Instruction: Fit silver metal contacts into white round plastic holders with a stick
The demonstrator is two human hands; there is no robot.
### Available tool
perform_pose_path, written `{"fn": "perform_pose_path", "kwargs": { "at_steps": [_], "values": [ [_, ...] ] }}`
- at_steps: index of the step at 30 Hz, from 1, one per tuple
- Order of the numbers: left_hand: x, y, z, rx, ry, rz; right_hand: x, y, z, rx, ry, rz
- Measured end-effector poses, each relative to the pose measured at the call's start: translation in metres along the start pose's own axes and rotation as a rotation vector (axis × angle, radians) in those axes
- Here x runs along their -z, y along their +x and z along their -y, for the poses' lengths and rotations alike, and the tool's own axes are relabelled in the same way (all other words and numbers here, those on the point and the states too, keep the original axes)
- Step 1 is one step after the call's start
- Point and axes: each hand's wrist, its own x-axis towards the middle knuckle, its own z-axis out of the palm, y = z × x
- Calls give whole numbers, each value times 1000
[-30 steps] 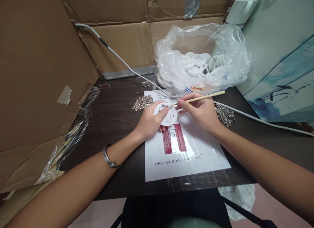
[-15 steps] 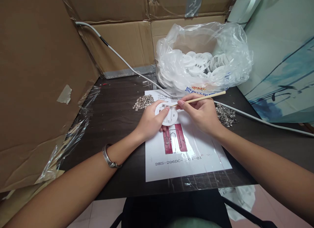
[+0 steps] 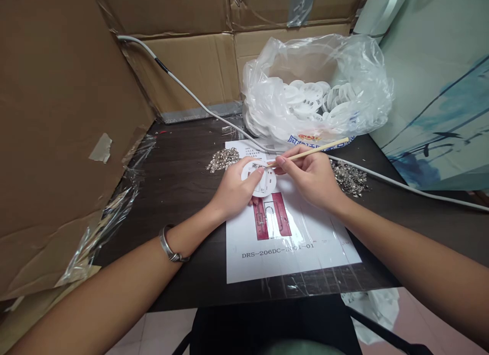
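Observation:
My left hand [image 3: 237,188] is closed on a round white plastic disc [image 3: 268,185], its thumb lying across the face. The disc has small slots and markings. Between the fingers of my right hand [image 3: 315,175] is a thin wooden stick [image 3: 323,147], held like a pen. The stick's tip meets the upper part of the disc beside my left thumb; the exact contact point is too small to make out. Under both hands lies a printed sheet [image 3: 294,266] with a red-and-white picture. Small shiny metal pieces form one pile [image 3: 221,160] on the left and another pile [image 3: 349,178] on the right.
A clear plastic bag [image 3: 263,115] full of white discs stands at the back. A white cable [image 3: 191,95] crosses the table [image 3: 183,192]. Cardboard walls [image 3: 57,115] rise at the left and back. A white bottle [image 3: 378,14] is at the back right.
The disc has turned slightly in my left hand. My right hand has shifted slightly, with the stick's rear end a little left and higher.

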Motion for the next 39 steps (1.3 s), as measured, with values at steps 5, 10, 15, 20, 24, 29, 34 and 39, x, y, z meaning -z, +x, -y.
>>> {"fn": "perform_pose_path", "kwargs": {
  "at_steps": [5,10,15,20,24,29,34,39],
  "values": [
    [-1,0,-1,1,6,-15,0,0,1,8,-4,-15],
    [0,1,2,-51,62,-28,1,1,1,25,-42,-16],
    [0,0,3,-63,80,-44,1,0,1,38,-91,-2],
    [1,1,3,-61,65,-22,0,-1,3,36,-122,0],
    [2,2,5,-42,20,-2,-2,-1,3,26,-119,-11],
    [1,2,3,-5,-22,0,-4,-4,2,57,-154,-23],
    [0,2,0,10,-52,-18,-6,-6,2,115,-227,-27],
    [-1,2,0,17,-42,-27,-7,-4,0,199,-409,-11]
  ]
}}
